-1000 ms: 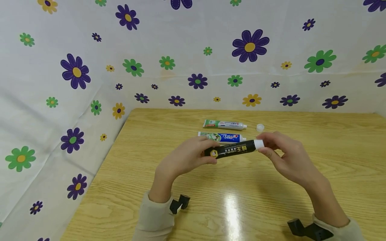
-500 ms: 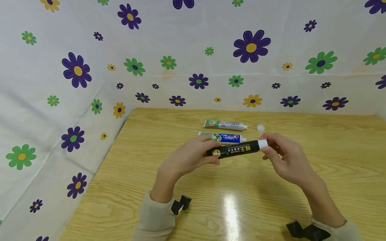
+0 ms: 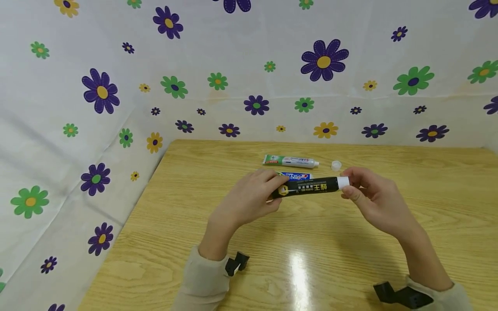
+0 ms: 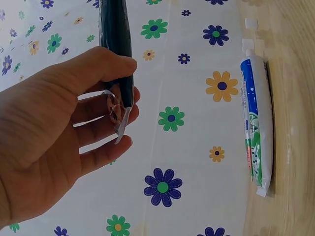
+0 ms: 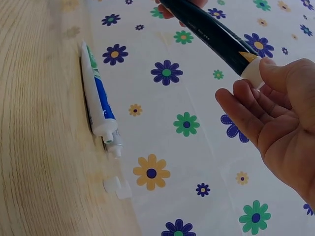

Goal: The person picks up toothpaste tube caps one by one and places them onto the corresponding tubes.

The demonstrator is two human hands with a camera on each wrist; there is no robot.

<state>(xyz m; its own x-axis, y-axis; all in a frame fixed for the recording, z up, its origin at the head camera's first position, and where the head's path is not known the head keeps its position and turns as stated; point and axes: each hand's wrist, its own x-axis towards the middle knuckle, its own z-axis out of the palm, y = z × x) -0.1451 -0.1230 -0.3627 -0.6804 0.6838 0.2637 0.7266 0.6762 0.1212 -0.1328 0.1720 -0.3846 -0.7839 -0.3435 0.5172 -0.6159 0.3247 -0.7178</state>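
A black toothpaste tube (image 3: 311,185) with yellow-gold lettering is held in the air above the table, nearly level. My left hand (image 3: 250,196) grips its flat tail end; in the left wrist view the thumb presses across the tube (image 4: 115,29) and the crimped tail shows between the fingers. My right hand (image 3: 375,198) pinches the white cap (image 3: 343,182) between thumb and fingers. In the right wrist view that cap (image 5: 253,73) sits on the tube's end. Behind the black tube lies a blue, green and white toothpaste tube (image 3: 297,176), partly covered by my left hand.
Farther back on the wooden table (image 3: 155,233) lies a green and white toothpaste tube (image 3: 292,161), its uncapped nozzle pointing right. Near it is a loose white cap (image 3: 336,165). A flower-patterned cloth (image 3: 233,56) hangs behind and at the left of the table.
Both hands and the black tube have drifted slightly right and up. The left hand covers more of the blue tube. The right hand stays at the white cap.
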